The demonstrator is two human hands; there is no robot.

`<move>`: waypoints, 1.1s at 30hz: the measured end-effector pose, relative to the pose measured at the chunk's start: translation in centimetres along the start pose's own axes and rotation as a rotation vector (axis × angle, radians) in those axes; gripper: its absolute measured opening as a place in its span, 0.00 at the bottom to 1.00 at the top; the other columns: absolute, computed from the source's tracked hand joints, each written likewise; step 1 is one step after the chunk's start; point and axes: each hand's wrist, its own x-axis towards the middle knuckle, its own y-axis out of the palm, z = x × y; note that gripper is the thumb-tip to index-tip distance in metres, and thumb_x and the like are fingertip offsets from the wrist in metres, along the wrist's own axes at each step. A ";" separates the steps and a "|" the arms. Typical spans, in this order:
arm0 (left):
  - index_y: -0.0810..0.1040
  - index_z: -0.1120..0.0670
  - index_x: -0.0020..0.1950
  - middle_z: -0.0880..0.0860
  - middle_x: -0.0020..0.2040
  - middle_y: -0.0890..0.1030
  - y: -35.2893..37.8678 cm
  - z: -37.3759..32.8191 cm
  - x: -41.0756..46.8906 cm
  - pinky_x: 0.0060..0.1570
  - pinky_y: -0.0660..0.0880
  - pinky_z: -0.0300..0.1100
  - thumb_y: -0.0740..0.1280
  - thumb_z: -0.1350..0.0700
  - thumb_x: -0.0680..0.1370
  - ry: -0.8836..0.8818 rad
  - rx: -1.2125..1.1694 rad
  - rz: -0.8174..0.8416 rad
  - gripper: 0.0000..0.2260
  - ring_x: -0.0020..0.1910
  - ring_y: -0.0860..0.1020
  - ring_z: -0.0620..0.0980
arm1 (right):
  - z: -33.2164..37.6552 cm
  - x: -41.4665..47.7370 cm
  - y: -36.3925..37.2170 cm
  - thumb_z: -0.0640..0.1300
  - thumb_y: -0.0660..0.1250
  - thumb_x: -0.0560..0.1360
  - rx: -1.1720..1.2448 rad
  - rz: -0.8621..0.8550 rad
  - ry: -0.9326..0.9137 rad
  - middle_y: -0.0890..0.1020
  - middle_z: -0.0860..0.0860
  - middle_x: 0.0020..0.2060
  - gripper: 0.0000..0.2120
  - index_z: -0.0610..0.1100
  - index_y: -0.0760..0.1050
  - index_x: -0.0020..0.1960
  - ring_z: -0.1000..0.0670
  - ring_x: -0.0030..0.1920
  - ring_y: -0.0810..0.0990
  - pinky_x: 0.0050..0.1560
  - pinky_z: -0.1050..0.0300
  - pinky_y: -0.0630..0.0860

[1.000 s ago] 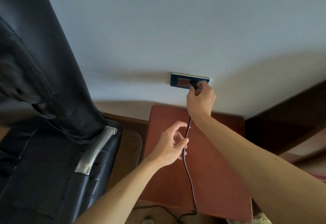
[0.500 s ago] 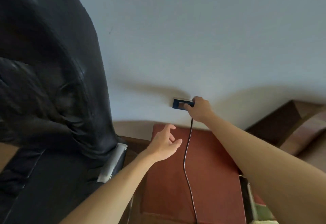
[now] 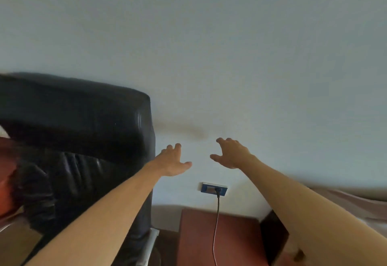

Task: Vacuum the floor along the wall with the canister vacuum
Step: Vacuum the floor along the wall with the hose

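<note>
Black cord (image 3: 215,230) plugged into blue outlet (image 3: 207,188) at six o'clock, running down over red-brown cabinet (image 3: 236,242), left hand (image 3: 172,161) and right hand (image 3: 230,154) apart above it, fingers loose, holding nothing, leather chair (image 3: 83,129) at nine o'clock

No words, numbers or signs are showing clearly enough to read.
</note>
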 end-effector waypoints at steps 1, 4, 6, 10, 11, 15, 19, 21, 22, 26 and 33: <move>0.52 0.55 0.80 0.60 0.76 0.61 -1.7 -0.5 -0.7 0.69 0.68 0.54 0.61 0.37 0.78 0.015 0.027 -0.023 0.38 0.74 0.65 0.61 | 0.3 -0.6 -1.7 0.62 0.61 0.78 -0.011 -0.021 -0.006 0.70 0.44 0.69 0.32 0.47 0.59 0.76 0.41 0.69 0.69 0.63 0.43 0.71; 0.52 0.56 0.80 0.60 0.77 0.61 -6.4 -2.1 -3.0 0.70 0.68 0.54 0.62 0.38 0.79 0.055 0.103 -0.123 0.37 0.74 0.64 0.61 | 1.4 -2.5 -6.2 0.62 0.61 0.77 -0.046 -0.083 -0.033 0.71 0.45 0.68 0.32 0.47 0.60 0.75 0.41 0.68 0.69 0.63 0.44 0.71; 0.53 0.56 0.80 0.60 0.76 0.62 -9.1 -2.9 -4.6 0.69 0.69 0.54 0.62 0.37 0.78 0.060 0.144 -0.178 0.37 0.74 0.65 0.62 | 2.0 -3.9 -8.6 0.63 0.61 0.77 -0.073 -0.123 -0.053 0.72 0.45 0.67 0.32 0.46 0.61 0.74 0.42 0.68 0.70 0.62 0.44 0.72; 0.55 0.57 0.78 0.60 0.75 0.63 -13.7 -4.0 -7.7 0.67 0.71 0.54 0.62 0.38 0.78 0.048 0.175 -0.223 0.36 0.72 0.67 0.61 | 3.0 -6.0 -12.7 0.63 0.61 0.77 -0.093 -0.182 -0.082 0.72 0.46 0.66 0.32 0.47 0.62 0.74 0.42 0.67 0.70 0.60 0.46 0.71; 0.55 0.57 0.78 0.61 0.74 0.64 -14.7 -4.2 -8.6 0.66 0.71 0.54 0.62 0.38 0.78 0.040 0.181 -0.236 0.36 0.71 0.68 0.61 | 3.2 -6.5 -13.7 0.63 0.61 0.77 -0.093 -0.198 -0.091 0.72 0.46 0.65 0.32 0.47 0.62 0.74 0.43 0.67 0.70 0.60 0.46 0.71; 0.56 0.56 0.78 0.60 0.74 0.65 -18.0 -4.3 -12.1 0.65 0.72 0.54 0.63 0.38 0.78 0.006 0.213 -0.303 0.35 0.70 0.70 0.61 | 4.6 -8.1 -17.2 0.64 0.61 0.77 -0.089 -0.268 -0.144 0.73 0.46 0.65 0.32 0.47 0.62 0.74 0.43 0.66 0.71 0.60 0.46 0.72; 0.56 0.55 0.79 0.59 0.76 0.64 -19.9 -4.1 -16.6 0.67 0.71 0.54 0.63 0.38 0.78 -0.054 0.246 -0.342 0.36 0.72 0.68 0.61 | 6.2 -9.9 -19.4 0.64 0.60 0.77 -0.084 -0.312 -0.214 0.73 0.46 0.65 0.32 0.46 0.62 0.74 0.43 0.66 0.71 0.60 0.46 0.72; 0.56 0.55 0.78 0.59 0.76 0.64 -20.4 -3.8 -19.3 0.67 0.71 0.54 0.63 0.38 0.79 -0.101 0.253 -0.370 0.35 0.72 0.68 0.60 | 7.3 -11.0 -20.3 0.64 0.60 0.77 -0.087 -0.331 -0.262 0.73 0.45 0.66 0.33 0.46 0.62 0.74 0.42 0.66 0.71 0.60 0.45 0.72; 0.57 0.56 0.78 0.59 0.76 0.64 -20.7 -3.6 -20.7 0.68 0.71 0.54 0.63 0.38 0.79 -0.130 0.251 -0.386 0.35 0.72 0.68 0.60 | 7.9 -11.7 -20.6 0.64 0.60 0.77 -0.088 -0.338 -0.291 0.73 0.45 0.67 0.33 0.46 0.61 0.75 0.42 0.67 0.71 0.61 0.44 0.72; 0.54 0.56 0.80 0.59 0.78 0.62 -20.9 -2.8 -26.3 0.71 0.68 0.55 0.63 0.37 0.78 -0.261 0.249 -0.449 0.37 0.75 0.65 0.60 | 10.2 -14.8 -21.1 0.66 0.60 0.76 -0.123 -0.365 -0.421 0.72 0.44 0.69 0.35 0.46 0.61 0.75 0.40 0.68 0.72 0.64 0.41 0.72; 0.54 0.56 0.80 0.60 0.77 0.62 -18.6 -3.7 -36.7 0.70 0.69 0.55 0.63 0.38 0.79 -0.431 0.246 -0.494 0.37 0.74 0.66 0.61 | 12.3 -21.4 -21.0 0.66 0.60 0.77 -0.116 -0.384 -0.604 0.71 0.44 0.70 0.34 0.46 0.62 0.74 0.40 0.67 0.72 0.64 0.41 0.72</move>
